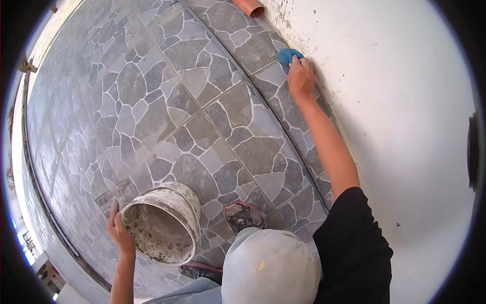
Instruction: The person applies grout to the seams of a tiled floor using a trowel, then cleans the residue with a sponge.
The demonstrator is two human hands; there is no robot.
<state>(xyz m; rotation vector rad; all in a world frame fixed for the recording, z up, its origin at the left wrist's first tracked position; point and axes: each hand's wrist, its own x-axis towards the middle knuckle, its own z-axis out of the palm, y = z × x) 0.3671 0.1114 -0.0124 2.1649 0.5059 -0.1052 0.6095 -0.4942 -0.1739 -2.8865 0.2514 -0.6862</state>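
My right hand (300, 78) is closed around a blue sponge or wadded cloth (289, 55), low by the foot of the wall at the floor's edge. At the lower left, my left hand (119, 229) grips the rim of a white bucket (191, 207) caked with dried mortar. The bucket is tilted, with its mouth facing me; greyish residue coats its inside. Part of my left hand's grip is hidden at the rim. Stone-patterned grey tiles (243, 154) with pale joints cover the floor around both hands.
A long ribbed steel bar (256, 90) lies across the floor. An orange pipe (249, 7) is at the top, near the stained white wall (400, 126). A dark rectangular piece (115, 195) lies beside the bucket. My shoe (244, 217) and cap (273, 263) show below.
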